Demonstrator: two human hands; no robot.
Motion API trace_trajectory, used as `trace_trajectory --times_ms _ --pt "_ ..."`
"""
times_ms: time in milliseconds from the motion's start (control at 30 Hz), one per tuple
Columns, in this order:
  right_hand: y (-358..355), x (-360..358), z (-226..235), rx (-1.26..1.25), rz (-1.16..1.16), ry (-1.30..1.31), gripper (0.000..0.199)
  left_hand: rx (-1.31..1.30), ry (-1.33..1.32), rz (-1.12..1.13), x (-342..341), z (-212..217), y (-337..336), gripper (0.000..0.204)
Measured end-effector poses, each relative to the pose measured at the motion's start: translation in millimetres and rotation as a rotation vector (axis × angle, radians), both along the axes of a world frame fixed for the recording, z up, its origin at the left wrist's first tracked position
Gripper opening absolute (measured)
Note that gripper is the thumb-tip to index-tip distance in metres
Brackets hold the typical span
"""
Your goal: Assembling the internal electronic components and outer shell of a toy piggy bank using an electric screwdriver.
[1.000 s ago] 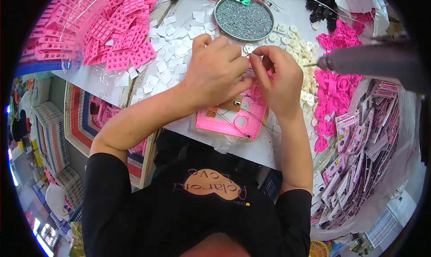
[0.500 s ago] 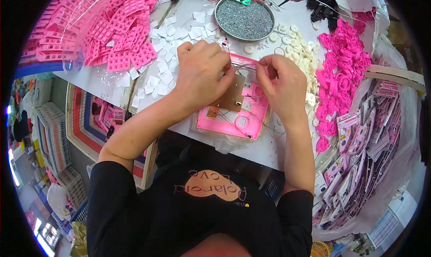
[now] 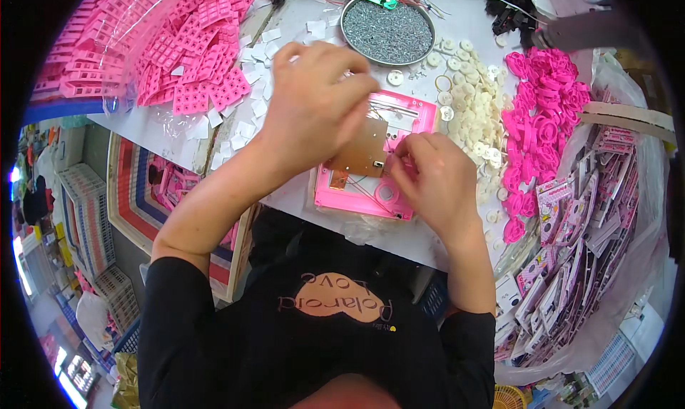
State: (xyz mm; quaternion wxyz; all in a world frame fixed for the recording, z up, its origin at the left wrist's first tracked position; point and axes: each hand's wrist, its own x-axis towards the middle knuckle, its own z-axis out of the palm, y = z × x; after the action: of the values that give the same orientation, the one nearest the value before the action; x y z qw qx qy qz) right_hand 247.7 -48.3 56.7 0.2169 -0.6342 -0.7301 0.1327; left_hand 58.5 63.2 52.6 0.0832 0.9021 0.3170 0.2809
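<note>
The pink housing (image 3: 371, 173) lies flat on the white table (image 3: 314, 23) straight ahead of me, its long axis running away toward the round tray of screws (image 3: 387, 31). My left hand (image 3: 314, 113) covers its upper left edge, fingers curled together over it. My right hand (image 3: 435, 184), nearer, pinches the brown circuit board (image 3: 360, 153) at its right edge.

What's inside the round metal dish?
The dish is full of tiny grey screws. They cover the bottom, so anything underneath can't be seen.
</note>
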Motion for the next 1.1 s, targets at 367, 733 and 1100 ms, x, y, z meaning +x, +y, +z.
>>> trace_trajectory --times_ms 367,733,1100 --pt "-6 -1 -10 0.026 0.008 0.059 0.011 -0.045 0.12 -0.236 28 -22 11 0.008" --pt "-7 -3 -12 0.041 0.031 0.103 0.012 -0.178 0.254 -0.438 26 -8 20 0.009" --pt "-10 -3 -9 -0.006 0.002 0.108 0.012 -0.203 0.786 -0.637 69 13 14 0.018"
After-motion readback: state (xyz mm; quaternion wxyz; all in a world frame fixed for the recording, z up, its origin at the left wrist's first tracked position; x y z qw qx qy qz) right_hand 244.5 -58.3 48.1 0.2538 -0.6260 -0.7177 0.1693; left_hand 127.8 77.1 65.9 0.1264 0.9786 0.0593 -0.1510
